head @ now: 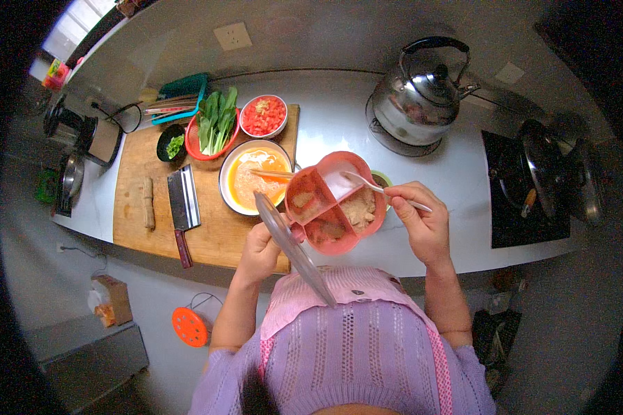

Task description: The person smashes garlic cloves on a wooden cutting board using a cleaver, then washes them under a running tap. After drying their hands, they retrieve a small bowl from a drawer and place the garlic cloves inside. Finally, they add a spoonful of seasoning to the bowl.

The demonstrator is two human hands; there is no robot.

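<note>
My left hand (262,252) holds a red four-part seasoning box (337,248) by its handle side, its clear lid (296,254) standing raised beside the hand. White, tan and brown seasonings lie in its compartments. Between the fingers of my right hand (423,218) is a small white spoon (368,185), its bowl over the compartment of white grains. Just left of the box stands a white enamel bowl (223,184) of beaten egg with chopsticks (272,174) in it. Part of a green-rimmed container (383,179) shows behind the box.
On the wooden cutting board (135,155) are a cleaver (183,199), a red basket of leafy greens (218,124), a bowl of diced tomato (263,116), a black bowl of chopped green pieces (172,145) and a pale stick-like bundle (149,203). A steel kettle (415,111) and black cooktop (529,228) are right.
</note>
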